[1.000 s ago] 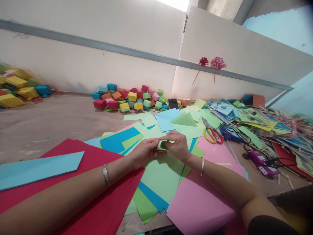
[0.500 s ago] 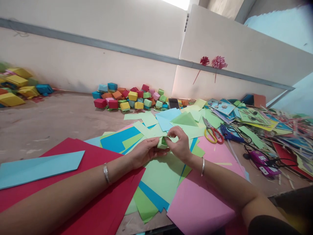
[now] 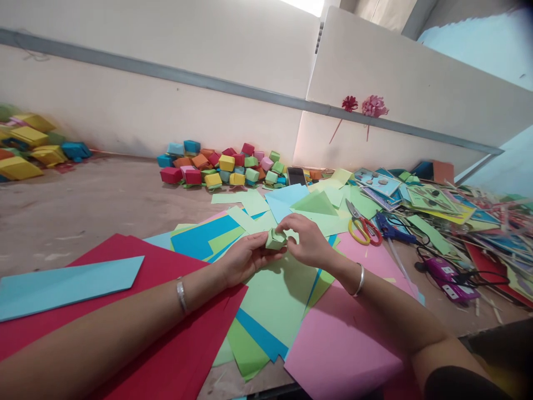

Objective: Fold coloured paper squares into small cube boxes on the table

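Note:
A small light-green folded paper box (image 3: 275,240) is held over the middle of the paper pile. My left hand (image 3: 245,255) grips it from the left, thumb on its near side and fingers underneath. At the box's right edge, my right hand (image 3: 306,240) has its fingers curled against the upper flap; its fingertips are partly hidden. Under both hands lies a light-green sheet (image 3: 275,305) on top of blue and green sheets.
Small coloured paper boxes (image 3: 227,163) are heaped by the wall beside a phone (image 3: 296,176). To the right lie scissors (image 3: 363,222), a blue glue gun (image 3: 395,229) and a purple power strip (image 3: 452,280). Red sheets (image 3: 166,328) spread left, pink sheets (image 3: 333,344) right.
My right hand has shifted slightly, its fingers moving over the box's upper edge. The box has turned a little and its opening shows less. My left hand keeps its hold.

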Motion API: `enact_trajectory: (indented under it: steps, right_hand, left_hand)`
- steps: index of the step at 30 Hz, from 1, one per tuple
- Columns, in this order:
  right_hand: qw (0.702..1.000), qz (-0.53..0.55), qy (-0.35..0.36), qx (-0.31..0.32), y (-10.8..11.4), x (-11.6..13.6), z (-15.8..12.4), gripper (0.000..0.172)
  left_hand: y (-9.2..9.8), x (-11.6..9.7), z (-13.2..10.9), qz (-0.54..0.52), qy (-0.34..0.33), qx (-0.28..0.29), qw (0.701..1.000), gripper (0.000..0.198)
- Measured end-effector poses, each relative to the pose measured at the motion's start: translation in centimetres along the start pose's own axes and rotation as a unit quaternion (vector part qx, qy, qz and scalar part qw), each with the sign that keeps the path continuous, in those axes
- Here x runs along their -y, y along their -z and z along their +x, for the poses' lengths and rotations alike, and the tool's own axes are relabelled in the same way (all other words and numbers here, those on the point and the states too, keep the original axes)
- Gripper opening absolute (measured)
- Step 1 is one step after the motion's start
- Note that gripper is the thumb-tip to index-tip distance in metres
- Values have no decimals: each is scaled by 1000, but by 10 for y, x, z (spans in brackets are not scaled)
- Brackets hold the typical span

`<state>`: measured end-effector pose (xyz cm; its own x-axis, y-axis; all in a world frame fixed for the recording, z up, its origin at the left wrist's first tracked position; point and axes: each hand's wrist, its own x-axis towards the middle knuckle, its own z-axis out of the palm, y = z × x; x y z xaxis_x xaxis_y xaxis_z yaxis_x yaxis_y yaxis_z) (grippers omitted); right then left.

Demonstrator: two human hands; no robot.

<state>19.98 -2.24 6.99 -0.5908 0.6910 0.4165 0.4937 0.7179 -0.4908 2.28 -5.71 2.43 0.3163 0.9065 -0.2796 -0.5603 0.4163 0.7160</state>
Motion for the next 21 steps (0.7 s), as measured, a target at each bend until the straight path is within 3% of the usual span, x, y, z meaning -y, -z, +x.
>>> enact_trajectory:
  steps: [3, 7, 12, 21]
  right_hand:
    - [999, 20, -8, 24, 7, 4, 2, 37]
    - [998, 51, -37, 13, 10, 5, 4, 20]
    - [995, 32, -68, 70, 14, 3, 5, 12]
    - [966, -167, -73, 184, 14, 13, 5, 18]
  left_hand:
    - [0, 0, 1, -3, -3, -5, 1000, 15]
    - [0, -1, 0, 13, -6, 15, 1000, 14]
    - [1, 0, 0, 35, -14, 20, 999, 26]
    - [2, 7, -1, 113, -29, 65, 991, 43]
